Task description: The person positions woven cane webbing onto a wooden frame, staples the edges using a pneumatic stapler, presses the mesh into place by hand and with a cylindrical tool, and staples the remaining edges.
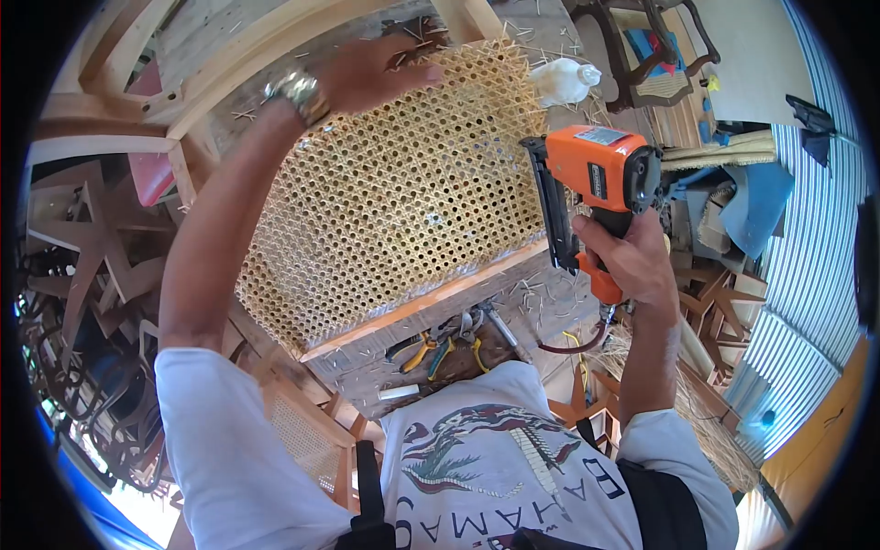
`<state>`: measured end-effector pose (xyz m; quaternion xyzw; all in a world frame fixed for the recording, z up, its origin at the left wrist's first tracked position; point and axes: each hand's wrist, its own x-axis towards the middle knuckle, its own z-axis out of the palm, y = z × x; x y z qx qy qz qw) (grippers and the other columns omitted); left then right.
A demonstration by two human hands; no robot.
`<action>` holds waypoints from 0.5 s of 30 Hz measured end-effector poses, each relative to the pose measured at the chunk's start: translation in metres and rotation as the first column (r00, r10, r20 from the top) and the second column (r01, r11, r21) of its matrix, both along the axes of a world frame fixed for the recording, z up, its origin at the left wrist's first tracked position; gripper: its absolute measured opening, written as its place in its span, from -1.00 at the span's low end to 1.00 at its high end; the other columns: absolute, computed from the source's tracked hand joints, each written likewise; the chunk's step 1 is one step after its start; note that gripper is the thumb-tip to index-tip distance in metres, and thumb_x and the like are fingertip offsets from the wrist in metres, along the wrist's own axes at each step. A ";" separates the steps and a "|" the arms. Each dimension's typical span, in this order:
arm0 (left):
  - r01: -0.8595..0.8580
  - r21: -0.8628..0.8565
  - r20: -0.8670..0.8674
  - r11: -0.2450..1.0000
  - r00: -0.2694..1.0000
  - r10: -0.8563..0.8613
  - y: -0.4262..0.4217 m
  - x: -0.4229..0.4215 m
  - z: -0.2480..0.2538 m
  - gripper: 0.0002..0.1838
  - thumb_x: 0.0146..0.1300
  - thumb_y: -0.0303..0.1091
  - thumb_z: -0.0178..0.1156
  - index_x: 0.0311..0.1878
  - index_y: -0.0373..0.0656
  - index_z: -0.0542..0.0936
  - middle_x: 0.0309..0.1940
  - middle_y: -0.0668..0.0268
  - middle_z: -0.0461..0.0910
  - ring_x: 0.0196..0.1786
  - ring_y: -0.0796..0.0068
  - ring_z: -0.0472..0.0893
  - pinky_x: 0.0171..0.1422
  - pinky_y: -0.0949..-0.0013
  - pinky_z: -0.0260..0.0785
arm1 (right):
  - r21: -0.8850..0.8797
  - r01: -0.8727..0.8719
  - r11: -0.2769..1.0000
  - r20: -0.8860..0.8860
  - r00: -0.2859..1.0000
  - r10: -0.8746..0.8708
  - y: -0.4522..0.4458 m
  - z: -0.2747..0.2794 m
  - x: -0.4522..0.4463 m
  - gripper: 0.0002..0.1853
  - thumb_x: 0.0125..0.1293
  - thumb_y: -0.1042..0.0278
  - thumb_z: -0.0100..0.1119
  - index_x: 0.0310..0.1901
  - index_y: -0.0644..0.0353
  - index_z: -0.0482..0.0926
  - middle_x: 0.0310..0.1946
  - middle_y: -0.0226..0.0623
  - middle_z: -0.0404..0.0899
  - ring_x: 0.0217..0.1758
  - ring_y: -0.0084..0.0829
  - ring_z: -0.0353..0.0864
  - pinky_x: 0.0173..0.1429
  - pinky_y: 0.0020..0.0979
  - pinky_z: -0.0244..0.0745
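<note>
My right hand (632, 259) is wrapped around the handle of an orange and black pneumatic nail gun (600, 170). The gun's black nose and magazine are beside the right edge of a woven cane panel (403, 192). The panel lies over a wooden frame (426, 298), whose front rail shows below it. At the panel's far left edge, my left hand (371, 78) lies with fingers stretched out; part of the fingers is in shadow. A metal watch (302, 94) is on my left wrist. A red-brown air hose (577, 346) runs from the gun's base.
Pliers (419, 355) and a hammer (506, 332) lie on the workbench near my body. A white bottle (564, 82) lies past the panel's far right corner. Curved chair frames (632, 55) stand at the back right. Wooden frame parts (92, 234) are stacked at left.
</note>
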<state>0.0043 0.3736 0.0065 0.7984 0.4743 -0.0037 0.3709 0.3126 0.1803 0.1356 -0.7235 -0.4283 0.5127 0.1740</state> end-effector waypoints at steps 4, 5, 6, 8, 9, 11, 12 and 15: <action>-0.081 0.035 -0.021 0.996 0.996 0.082 -0.019 -0.007 -0.018 -0.06 0.25 0.68 -0.02 0.21 -0.02 0.68 -0.45 0.20 0.72 -0.15 0.26 0.79 -0.05 0.01 0.60 | -0.002 -0.045 0.999 0.014 0.999 0.045 0.002 -0.007 -0.004 -0.73 0.35 0.44 0.36 0.05 0.24 0.62 -0.49 -0.46 0.59 -0.51 -0.62 0.56 -0.41 -0.45 0.47; -0.076 0.131 -0.029 0.988 0.996 0.080 -0.021 -0.006 -0.021 -0.11 0.29 0.64 -0.02 0.16 -0.02 0.71 -0.45 0.22 0.72 -0.14 0.25 0.79 -0.05 -0.01 0.59 | 0.003 -0.056 0.998 0.024 0.998 0.056 0.002 -0.008 -0.006 -0.73 0.35 0.44 0.36 0.05 0.24 0.61 -0.49 -0.46 0.59 -0.50 -0.62 0.56 -0.41 -0.45 0.48; -0.089 0.138 -0.043 0.986 0.994 0.096 -0.023 -0.004 -0.019 -0.12 0.29 0.63 -0.01 0.15 -0.03 0.71 -0.45 0.22 0.73 -0.14 0.25 0.79 -0.05 0.00 0.59 | 0.004 -0.065 0.998 0.012 0.998 0.065 0.002 -0.007 -0.008 -0.73 0.35 0.44 0.36 0.05 0.24 0.62 -0.48 -0.46 0.59 -0.50 -0.63 0.56 -0.41 -0.45 0.48; -0.115 0.154 -0.074 0.981 0.989 0.127 -0.024 -0.001 -0.013 -0.14 0.31 0.60 0.01 0.12 -0.06 0.72 -0.44 0.22 0.73 -0.14 0.23 0.79 -0.04 0.01 0.60 | 0.008 -0.081 0.997 -0.013 0.997 0.082 0.003 -0.006 -0.011 -0.74 0.36 0.43 0.36 0.04 0.24 0.62 -0.48 -0.46 0.60 -0.50 -0.63 0.56 -0.41 -0.45 0.48; -0.073 0.118 -0.131 0.990 0.987 0.088 -0.020 0.003 -0.007 -0.16 0.31 0.58 0.04 0.10 -0.08 0.72 -0.43 0.21 0.74 -0.13 0.23 0.79 -0.03 0.01 0.60 | 0.009 -0.080 0.997 -0.011 0.997 0.080 0.004 -0.005 -0.015 -0.74 0.35 0.43 0.37 0.03 0.24 0.62 -0.48 -0.46 0.59 -0.50 -0.63 0.56 -0.41 -0.45 0.47; 0.001 0.039 -0.237 0.999 0.971 0.008 -0.010 0.014 0.006 -0.19 0.32 0.54 0.09 0.05 -0.13 0.72 -0.41 0.18 0.74 -0.12 0.23 0.79 -0.01 0.02 0.59 | 0.010 -0.081 0.997 -0.003 0.997 0.082 0.006 -0.003 -0.021 -0.75 0.35 0.43 0.37 0.03 0.24 0.63 -0.48 -0.46 0.59 -0.50 -0.64 0.56 -0.41 -0.45 0.47; -0.011 0.059 -0.133 0.998 0.991 0.019 -0.006 0.022 0.002 -0.20 0.32 0.52 0.11 0.01 -0.15 0.72 -0.39 0.16 0.75 -0.12 0.22 0.79 0.00 0.02 0.59 | 0.024 -0.089 0.996 0.005 0.996 0.089 0.006 -0.004 -0.022 -0.75 0.35 0.43 0.37 0.03 0.23 0.62 -0.48 -0.46 0.59 -0.50 -0.63 0.56 -0.41 -0.45 0.47; 0.030 0.132 -0.005 0.991 1.000 -0.029 0.013 0.043 -0.012 -0.16 0.29 0.54 0.11 0.02 -0.18 0.70 -0.33 0.13 0.75 -0.13 0.21 0.79 0.06 0.01 0.59 | 0.047 -0.102 0.994 0.011 0.995 0.102 0.007 -0.009 -0.026 -0.74 0.35 0.42 0.37 0.03 0.23 0.62 -0.49 -0.47 0.59 -0.51 -0.62 0.56 -0.42 -0.43 0.47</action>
